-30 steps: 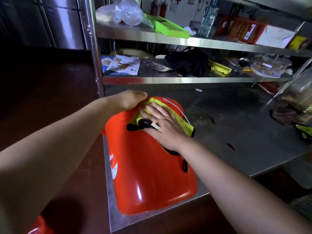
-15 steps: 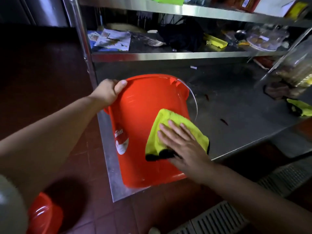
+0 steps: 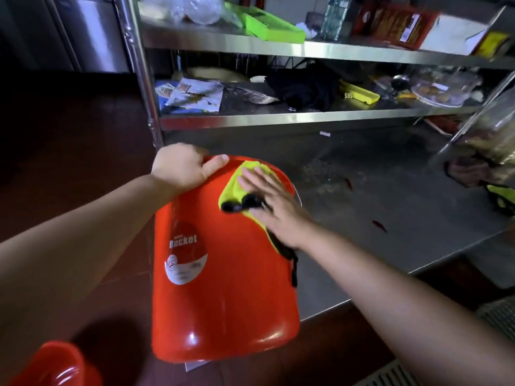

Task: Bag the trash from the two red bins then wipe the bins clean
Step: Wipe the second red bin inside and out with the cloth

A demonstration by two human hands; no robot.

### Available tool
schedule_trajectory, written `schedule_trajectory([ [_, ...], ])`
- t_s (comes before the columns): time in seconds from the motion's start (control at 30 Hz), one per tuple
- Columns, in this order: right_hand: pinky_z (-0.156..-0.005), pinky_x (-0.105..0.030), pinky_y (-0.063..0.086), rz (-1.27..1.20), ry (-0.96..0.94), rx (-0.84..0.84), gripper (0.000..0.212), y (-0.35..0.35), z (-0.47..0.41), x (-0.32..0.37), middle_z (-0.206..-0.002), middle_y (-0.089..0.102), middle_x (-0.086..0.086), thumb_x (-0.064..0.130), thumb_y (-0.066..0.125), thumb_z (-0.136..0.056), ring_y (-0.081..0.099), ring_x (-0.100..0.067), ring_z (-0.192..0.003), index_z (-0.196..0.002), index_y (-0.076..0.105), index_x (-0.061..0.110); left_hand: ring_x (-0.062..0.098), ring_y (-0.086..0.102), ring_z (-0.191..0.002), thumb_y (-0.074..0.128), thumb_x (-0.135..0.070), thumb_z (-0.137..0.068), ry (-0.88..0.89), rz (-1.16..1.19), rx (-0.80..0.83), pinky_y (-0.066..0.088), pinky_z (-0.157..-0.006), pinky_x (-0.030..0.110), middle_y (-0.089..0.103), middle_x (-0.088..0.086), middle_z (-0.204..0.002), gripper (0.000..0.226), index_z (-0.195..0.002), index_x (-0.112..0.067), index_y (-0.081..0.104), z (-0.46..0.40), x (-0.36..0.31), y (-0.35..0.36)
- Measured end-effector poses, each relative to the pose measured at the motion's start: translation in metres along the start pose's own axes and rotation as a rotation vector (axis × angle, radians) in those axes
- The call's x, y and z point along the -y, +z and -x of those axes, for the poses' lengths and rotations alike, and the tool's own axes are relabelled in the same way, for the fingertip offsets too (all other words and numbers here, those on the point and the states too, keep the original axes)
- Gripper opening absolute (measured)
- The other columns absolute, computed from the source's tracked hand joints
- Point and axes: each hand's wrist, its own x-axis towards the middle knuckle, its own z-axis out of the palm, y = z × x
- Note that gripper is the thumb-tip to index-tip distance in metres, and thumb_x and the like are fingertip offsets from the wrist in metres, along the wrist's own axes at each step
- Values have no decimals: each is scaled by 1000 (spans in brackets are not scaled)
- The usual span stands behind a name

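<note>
A red bin (image 3: 223, 288) lies tilted on the corner of a steel table (image 3: 390, 207), its base toward me and its white label facing up. My left hand (image 3: 184, 167) grips the bin's far rim, thumb over the edge. My right hand (image 3: 271, 203) presses a yellow cloth with black trim (image 3: 237, 190) flat against the bin's upper side near the rim, fingers straight. A second red bin (image 3: 53, 366) shows at the bottom left, on the floor.
Steel shelves (image 3: 278, 118) rise behind the table, crowded with papers, a green tray (image 3: 270, 26), a black cloth, plastic bags and boxes. Small red scraps lie on the table. Another yellow cloth (image 3: 501, 199) sits at the right edge. A floor grate (image 3: 390, 374) lies bottom right.
My right hand has slid the cloth from the bin's lower side up to near the rim. The bin has tipped further toward me, and my left hand keeps its grip on the rim.
</note>
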Motion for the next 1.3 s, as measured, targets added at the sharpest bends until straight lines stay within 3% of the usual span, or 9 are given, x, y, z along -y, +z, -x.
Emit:
schedule_trajectory([
  [0.07, -119, -28, 2, -79, 60, 18, 52, -1, -23, -8, -154, 18, 10, 18, 49, -96, 4, -5, -143, -145, 33, 21, 34, 62, -87, 29, -66, -88, -57, 50, 11, 42, -66, 32, 67, 15, -83, 65, -76, -13, 65, 1, 4, -1],
  [0.23, -118, -34, -1, -153, 87, -42, 50, 16, 0, 11, -155, 23, 7, 29, 47, -94, 2, -8, -145, -143, 38, 23, 38, 60, -83, 30, -54, -96, -62, 169, 43, 35, -62, 33, 60, 15, -74, 51, -55, -24, 34, 2, 5, -2],
  [0.43, -117, -51, 5, 7, -63, 85, 54, 21, 100, 44, -154, 24, -2, 29, 42, -90, 8, -25, -146, -142, 37, 16, 35, 59, -90, 22, -59, -94, -10, 85, 155, 35, -65, 33, 64, 14, -87, 54, -66, -20, 46, -21, -29, 5],
  [0.57, -116, -51, 6, 13, -137, 137, 53, 21, 141, 60, -152, 29, -4, 36, 36, -92, 14, -27, -145, -141, 40, 15, 32, 59, -93, 17, -62, -93, 5, 35, 209, 36, -66, 33, 65, 10, -91, 64, -88, -15, 59, -28, -47, 5],
  [0.73, -118, -45, 7, -18, -126, 149, 53, 15, 111, 43, -153, 27, 3, 25, 48, -89, 12, -20, -146, -140, 42, 17, 29, 58, -96, 20, -61, -93, 1, 51, 262, 35, -68, 32, 56, -1, -81, 50, -82, -25, 53, -31, -60, 6],
  [0.83, -118, -39, 2, 49, -53, 86, 54, 8, 58, 22, -154, 21, 8, 18, 54, -91, 6, -14, -145, -142, 39, 20, 30, 56, -108, 23, -58, -94, -25, 66, 239, 38, -76, 31, 66, 7, -105, 54, -100, -23, 65, -34, -59, 9],
  [1.0, -118, -30, -6, -8, 82, 2, 46, 1, -4, 2, -153, 21, 13, 31, 46, -98, 0, 0, -142, -142, 38, 27, 23, 45, -128, 35, -46, -97, -142, 307, 317, 33, -98, 27, 54, 5, -136, 43, -125, -24, 59, -35, -49, 5],
  [1.13, -116, -26, -9, -7, 56, 0, 47, 6, -1, 5, -149, 13, 21, 29, 46, -98, -2, -2, -143, -144, 33, 28, 7, 61, -98, 47, -34, -96, -247, 887, 449, 43, -83, 11, 63, 0, -116, 26, -110, -19, 63, -12, -8, -8],
  [1.3, -119, -35, -3, -25, 67, -13, 51, 3, 30, 24, -153, 20, 9, 21, 54, -94, 2, -12, -146, -143, 37, 23, 17, 62, -85, 41, -45, -94, -351, 885, 309, 47, -75, 28, 67, 3, -91, 37, -93, -16, 63, 36, 32, 12],
])
